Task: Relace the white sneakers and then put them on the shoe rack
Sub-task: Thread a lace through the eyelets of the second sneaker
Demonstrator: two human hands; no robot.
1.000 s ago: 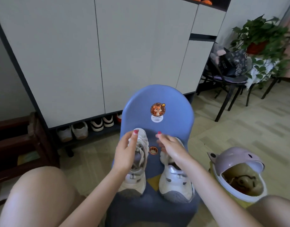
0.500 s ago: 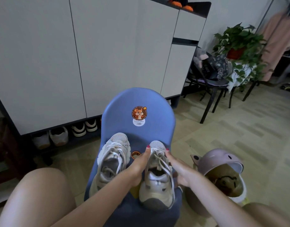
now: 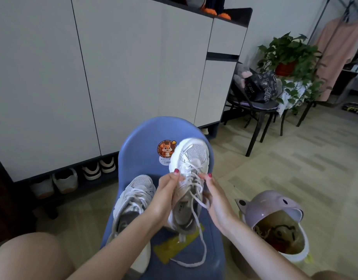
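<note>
One white sneaker [image 3: 191,158] is lifted above the blue chair [image 3: 141,142], toe pointing up and away. My left hand [image 3: 166,190] grips its left side, thumb on the laces. My right hand [image 3: 212,197] holds the right side with fingers on the laces. A loose white lace [image 3: 200,235] hangs from it in a loop down to the seat. The other white sneaker [image 3: 131,203] lies on the chair seat to the left, laced, toe away from me. The shoe rack slot [image 3: 73,178] under the white cabinet holds several shoes.
A lilac bin with an animal-face lid [image 3: 275,209] stands open at the right of the chair. A black chair with bags [image 3: 257,91] and a potted plant [image 3: 289,55] are further right. My knees are at the bottom left and bottom right corners.
Both hands moved from the two shoes onto the right sneaker and lifted it off the seat, toe up. Its lace now hangs loose. The camera view shifted right.
</note>
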